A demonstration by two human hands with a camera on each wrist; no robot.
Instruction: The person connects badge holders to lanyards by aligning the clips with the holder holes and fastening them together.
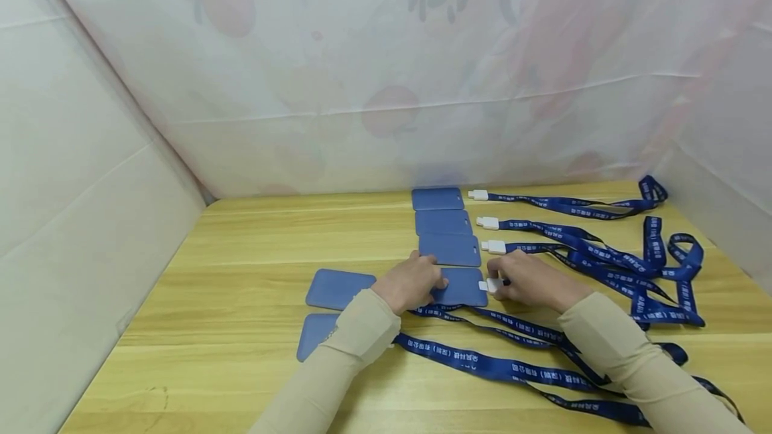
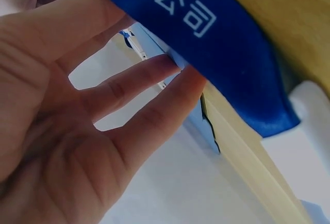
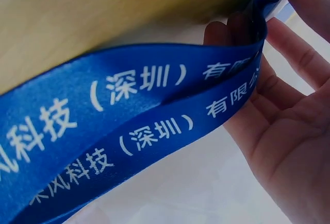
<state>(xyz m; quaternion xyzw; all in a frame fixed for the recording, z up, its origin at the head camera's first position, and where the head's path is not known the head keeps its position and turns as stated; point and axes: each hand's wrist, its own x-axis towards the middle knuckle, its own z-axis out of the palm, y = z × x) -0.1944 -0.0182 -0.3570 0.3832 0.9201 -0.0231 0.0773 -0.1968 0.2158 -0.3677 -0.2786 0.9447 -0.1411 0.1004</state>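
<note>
Four blue card holders form a column. My left hand (image 1: 413,281) rests on the left end of the nearest card holder (image 1: 463,286). In the left wrist view, its fingers (image 2: 154,110) reach fairly straight to a blue edge, partly hidden by a printed strap (image 2: 206,38). At that holder's right end, my right hand (image 1: 531,280) pinches a white lanyard clip (image 1: 493,285). The blue lanyard (image 3: 154,90) with white lettering trails from its fingers in the right wrist view. Left of my left hand lie two more card holders, one (image 1: 340,288) above the other (image 1: 315,335), partly behind the sleeve.
Three lanyards with white clips, the top one (image 1: 478,195) farthest back, lie beside the upper card holders (image 1: 438,199). More blue straps (image 1: 482,364) cross under my right forearm. The wooden table (image 1: 211,327) meets pale printed cloth walls (image 1: 338,86) at the back and sides.
</note>
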